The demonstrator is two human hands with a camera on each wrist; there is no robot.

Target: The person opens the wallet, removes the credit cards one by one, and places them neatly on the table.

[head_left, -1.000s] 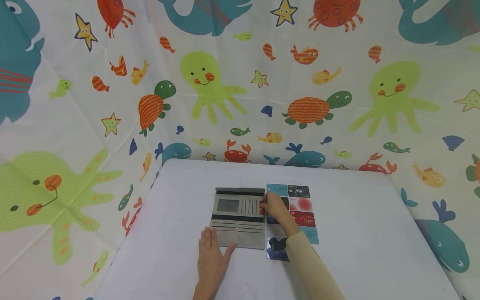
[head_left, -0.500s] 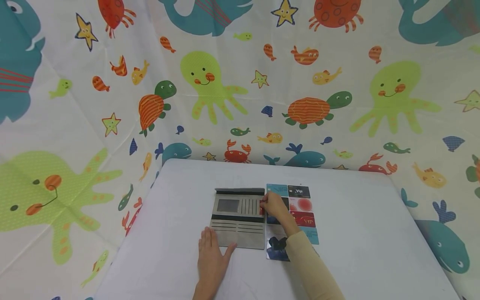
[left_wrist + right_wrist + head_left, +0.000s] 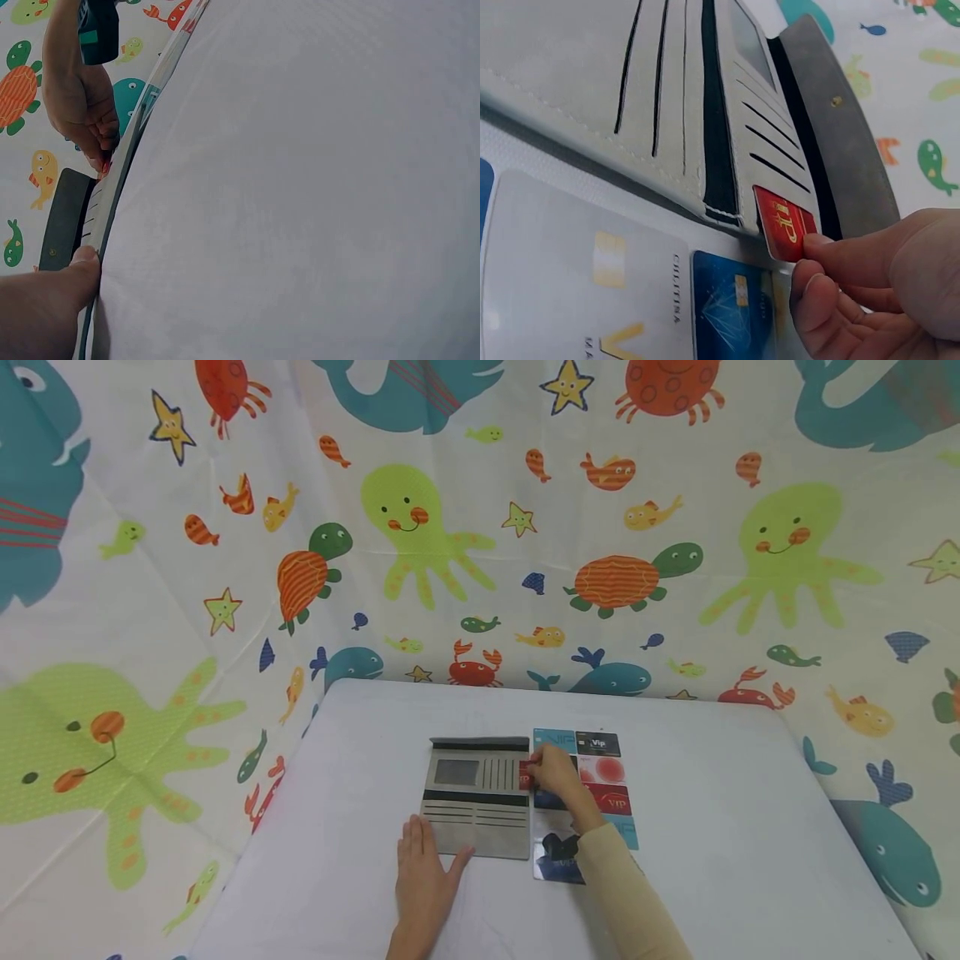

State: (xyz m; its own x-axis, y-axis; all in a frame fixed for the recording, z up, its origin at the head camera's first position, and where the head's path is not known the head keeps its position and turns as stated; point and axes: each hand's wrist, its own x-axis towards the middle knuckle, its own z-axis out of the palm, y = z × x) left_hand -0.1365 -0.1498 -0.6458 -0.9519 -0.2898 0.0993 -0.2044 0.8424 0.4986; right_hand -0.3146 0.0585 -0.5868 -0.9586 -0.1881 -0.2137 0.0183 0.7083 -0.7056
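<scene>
A grey wallet lies unfolded on the white table, its slots and dark window facing up. My left hand rests at its lower left corner with straight fingers; the thumb touches the wallet's edge in the left wrist view. At the wallet's right edge, my right hand pinches the outer end of a red card between thumb and forefinger. The card's other end sits in a slot, and gold lettering shows on it. Beneath the right hand and forearm, rows of cards are partly hidden.
A silver card and a blue card lie close beside the wallet's edge. The wallet's flap with a snap stands raised at the far side. A cloth printed with sea animals hangs behind the table.
My right hand has shifted slightly right, and more of the red card shows at the wallet's edge. The left hand and the wallet stay in place.
</scene>
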